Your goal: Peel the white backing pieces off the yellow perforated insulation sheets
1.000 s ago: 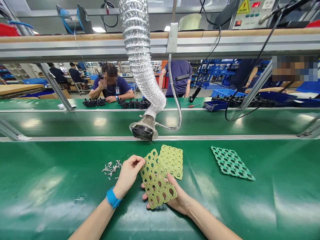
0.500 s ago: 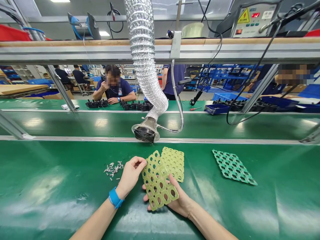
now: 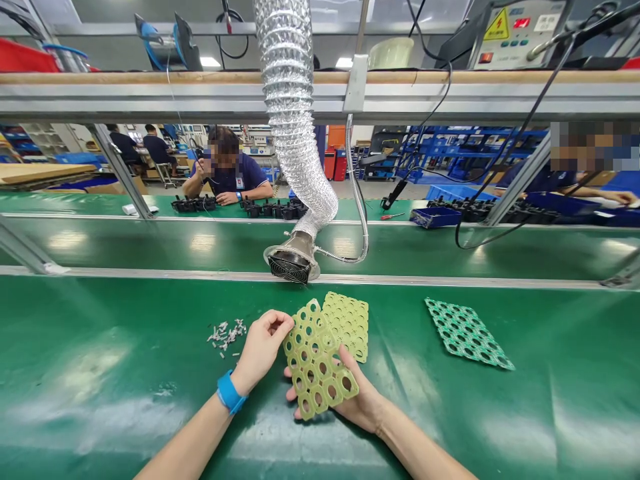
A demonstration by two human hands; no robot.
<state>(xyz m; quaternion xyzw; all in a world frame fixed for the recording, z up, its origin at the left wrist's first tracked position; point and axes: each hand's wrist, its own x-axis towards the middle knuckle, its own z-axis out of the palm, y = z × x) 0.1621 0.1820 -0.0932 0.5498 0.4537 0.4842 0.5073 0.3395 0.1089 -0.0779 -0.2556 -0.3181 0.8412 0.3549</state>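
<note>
A yellow-green circuit board panel (image 3: 315, 370) with rows of round holes is held tilted above the green bench mat. My right hand (image 3: 357, 393) supports it from below and the right, thumb on its upper face, fingers showing past its left edge. My left hand (image 3: 267, 340), wearing a blue wristband (image 3: 231, 392), has thumb and forefinger pinched at the panel's upper left edge. Whether a small piece sits in that pinch is hidden. Behind the held panel lies a second yellow-green panel (image 3: 350, 323). Small grey parts (image 3: 227, 335) are scattered left of my left hand.
A green-and-white panel (image 3: 467, 333) lies to the right. Overhead hangs a silver duct (image 3: 287, 100) ending in a fan nozzle (image 3: 291, 261) just beyond the panels. A metal rail (image 3: 150, 275) crosses behind them. A co-worker (image 3: 230, 173) sits across the bench near black parts (image 3: 273, 209).
Both hands and the held panel stay nearly still. The view shifts slightly, and the standing person behind the duct is no longer visible.
</note>
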